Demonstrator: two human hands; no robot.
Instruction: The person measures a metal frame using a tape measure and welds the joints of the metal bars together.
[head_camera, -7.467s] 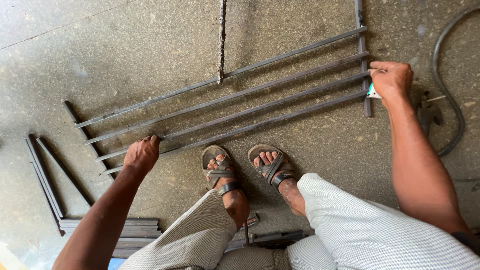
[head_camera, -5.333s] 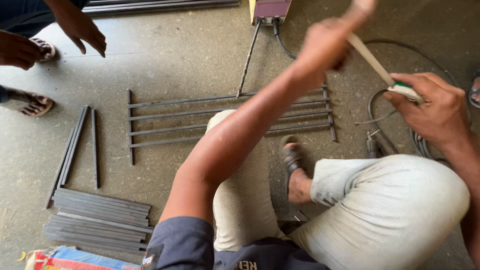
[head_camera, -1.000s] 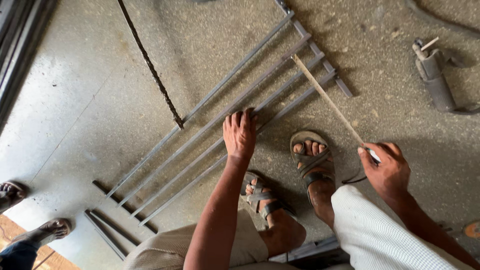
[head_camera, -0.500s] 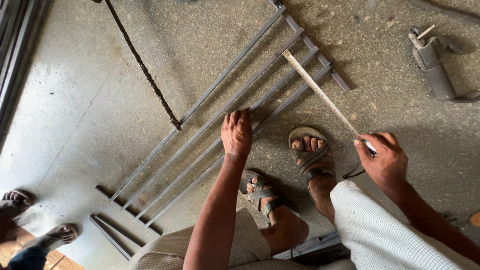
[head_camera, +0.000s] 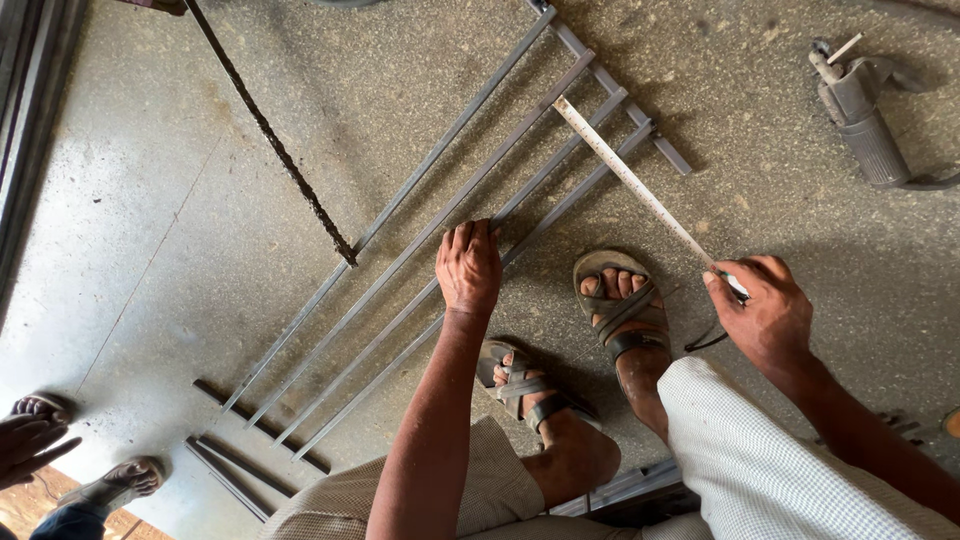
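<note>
my left hand (head_camera: 468, 268) lies flat on the metal frame (head_camera: 450, 225), palm down, fingers (head_camera: 462, 238) pressed together and resting across its bars, gripping nothing. my right hand (head_camera: 765, 318) is off to the frame's near right, its fingers (head_camera: 722, 288) pinching the case end of the measuring tape (head_camera: 630, 178), which runs out from that hand up and to the left until its tip reaches the cross piece (head_camera: 620, 100) at the frame's far end.

the frame lies on the concrete floor (head_camera: 180, 220) in front of my feet, its long axis slanting from lower left to upper right. the tape crosses that axis at a steep angle, passing over the upper ends of the bars. the left hand is the nearer one to the bars, being right on them; the right hand is clear of them, beside my right sandal (head_camera: 618, 305).

counted: four long parallel bars, one cross piece at each end, one tape. my two sandalled feet stand just below the frame. a few loose short bars (head_camera: 232, 470) lie at lower left, a rusty twisted rod (head_camera: 270, 135) ends beside the outermost bar, and one grey power tool (head_camera: 862, 110) lies well apart at upper right. another person's hand (head_camera: 28, 445) and feet show at the left edge.
</note>
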